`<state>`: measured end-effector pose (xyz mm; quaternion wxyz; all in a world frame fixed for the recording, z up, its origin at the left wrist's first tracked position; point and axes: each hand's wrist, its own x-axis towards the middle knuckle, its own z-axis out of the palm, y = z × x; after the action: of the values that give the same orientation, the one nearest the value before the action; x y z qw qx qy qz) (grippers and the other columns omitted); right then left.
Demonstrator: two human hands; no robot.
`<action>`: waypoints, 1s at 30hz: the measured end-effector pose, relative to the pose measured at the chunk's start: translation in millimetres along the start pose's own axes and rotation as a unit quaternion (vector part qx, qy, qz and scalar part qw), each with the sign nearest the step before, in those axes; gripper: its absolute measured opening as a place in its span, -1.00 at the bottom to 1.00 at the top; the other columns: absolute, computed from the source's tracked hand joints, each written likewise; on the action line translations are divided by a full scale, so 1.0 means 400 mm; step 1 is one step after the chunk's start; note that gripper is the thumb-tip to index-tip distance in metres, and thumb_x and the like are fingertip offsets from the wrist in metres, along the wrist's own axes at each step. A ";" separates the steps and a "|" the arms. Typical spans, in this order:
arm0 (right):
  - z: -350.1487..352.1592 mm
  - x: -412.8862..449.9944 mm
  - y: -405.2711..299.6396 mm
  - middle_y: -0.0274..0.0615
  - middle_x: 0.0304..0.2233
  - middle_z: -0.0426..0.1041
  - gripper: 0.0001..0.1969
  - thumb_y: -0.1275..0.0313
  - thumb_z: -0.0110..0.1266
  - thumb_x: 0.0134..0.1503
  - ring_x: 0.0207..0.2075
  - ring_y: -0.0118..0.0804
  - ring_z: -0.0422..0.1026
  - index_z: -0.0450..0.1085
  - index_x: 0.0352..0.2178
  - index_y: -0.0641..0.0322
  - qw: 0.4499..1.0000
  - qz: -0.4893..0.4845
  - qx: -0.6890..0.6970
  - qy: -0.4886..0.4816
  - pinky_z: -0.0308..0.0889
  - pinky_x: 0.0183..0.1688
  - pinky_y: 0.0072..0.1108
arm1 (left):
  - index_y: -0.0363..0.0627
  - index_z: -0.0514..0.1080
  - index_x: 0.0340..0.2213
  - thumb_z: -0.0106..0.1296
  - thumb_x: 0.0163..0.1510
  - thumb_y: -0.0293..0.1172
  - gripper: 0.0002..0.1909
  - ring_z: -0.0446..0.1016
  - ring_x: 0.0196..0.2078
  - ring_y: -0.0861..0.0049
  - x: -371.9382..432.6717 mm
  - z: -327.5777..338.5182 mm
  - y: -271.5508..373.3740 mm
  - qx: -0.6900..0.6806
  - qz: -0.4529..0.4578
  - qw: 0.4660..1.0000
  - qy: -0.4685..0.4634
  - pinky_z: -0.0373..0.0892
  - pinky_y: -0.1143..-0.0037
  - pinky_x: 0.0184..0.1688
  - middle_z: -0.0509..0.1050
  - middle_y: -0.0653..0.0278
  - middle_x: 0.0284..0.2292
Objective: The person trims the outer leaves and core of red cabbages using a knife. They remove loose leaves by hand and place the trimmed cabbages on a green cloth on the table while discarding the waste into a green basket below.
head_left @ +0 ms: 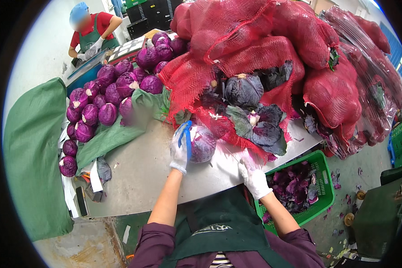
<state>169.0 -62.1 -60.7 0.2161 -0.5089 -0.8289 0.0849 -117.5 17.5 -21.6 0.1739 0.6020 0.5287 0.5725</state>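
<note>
My left hand [181,145], in a white glove with blue coating, holds the left side of a red cabbage [202,143] standing on the metal table [137,174]. To its right, over the table's front edge, is my right hand [253,174] in a white glove; whether it holds something I cannot tell. Beyond the hands an open red mesh sack [278,50] shows dark-leaved cabbages [244,90] inside. Loose outer leaves [268,130] with a pale stem lie at its mouth. Trimmed purple cabbages [108,114] are heaped at the left on green cloth.
A green plastic crate [326,187] with purple leaves stands below the table's right side. Full red mesh sacks [331,93] and a plastic-wrapped stack [372,73] rise at the right. A phone [81,201] lies at the left edge. A co-worker [95,33] stands at the back left.
</note>
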 end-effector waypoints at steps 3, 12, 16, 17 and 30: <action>0.006 0.085 -0.082 0.12 0.01 0.35 -0.60 0.31 -0.13 0.22 -0.40 -0.04 0.52 0.22 0.09 0.10 0.995 -0.046 -0.041 0.076 0.44 -0.37 -0.35 | -0.27 0.43 -0.08 -0.12 0.19 -0.33 -0.66 0.38 0.03 0.27 -0.027 0.037 0.045 0.079 0.064 0.995 0.005 0.21 0.38 0.14 0.45 0.07 -0.05; -0.039 0.304 -0.073 0.02 -0.53 0.44 -0.64 0.18 -0.18 0.25 -0.53 -0.07 0.46 0.37 -0.19 0.28 0.941 0.230 0.250 -0.017 0.33 -0.43 -0.30 | -0.22 0.42 -0.03 -0.06 0.13 -0.36 -0.62 0.31 0.09 0.21 -0.086 0.033 0.104 0.087 0.040 0.995 0.031 0.16 0.33 0.17 0.42 0.06 -0.02; 0.026 0.325 -0.063 -0.19 -0.68 0.36 -0.67 0.18 0.06 0.12 -0.69 -0.49 0.31 0.38 -0.36 0.31 0.845 0.245 0.474 -0.048 0.25 -0.59 -0.55 | -0.15 0.41 -0.01 -0.01 0.12 -0.22 -0.57 0.32 0.07 0.25 -0.073 -0.005 0.108 0.104 0.034 0.993 -0.049 0.16 0.35 0.16 0.41 0.13 -0.01; 0.100 0.336 -0.022 -0.22 -0.69 0.34 -0.67 0.19 0.08 0.10 -0.68 -0.53 0.29 0.37 -0.39 0.31 0.876 0.246 0.414 -0.003 0.24 -0.59 -0.59 | -0.11 0.41 -0.01 0.00 0.11 -0.22 -0.57 0.32 0.05 0.24 -0.057 -0.005 0.119 0.126 0.034 0.989 -0.070 0.18 0.35 0.15 0.42 0.13 -0.04; 0.052 0.338 -0.024 0.01 -0.61 0.45 -0.77 0.27 -0.08 0.13 -0.56 0.01 0.48 0.38 -0.42 0.20 0.991 0.048 0.060 0.114 0.40 -0.44 -0.27 | -0.19 0.41 -0.03 0.11 0.05 -0.34 -0.57 0.27 0.13 0.33 -0.062 -0.024 0.089 -0.007 -0.002 0.991 -0.131 0.17 0.42 0.19 0.37 0.12 0.03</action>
<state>99.6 54.0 -38.9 0.3347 -0.5404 -0.7672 0.0859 -105.2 -20.5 -2.3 0.2470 0.6692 0.4987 0.4924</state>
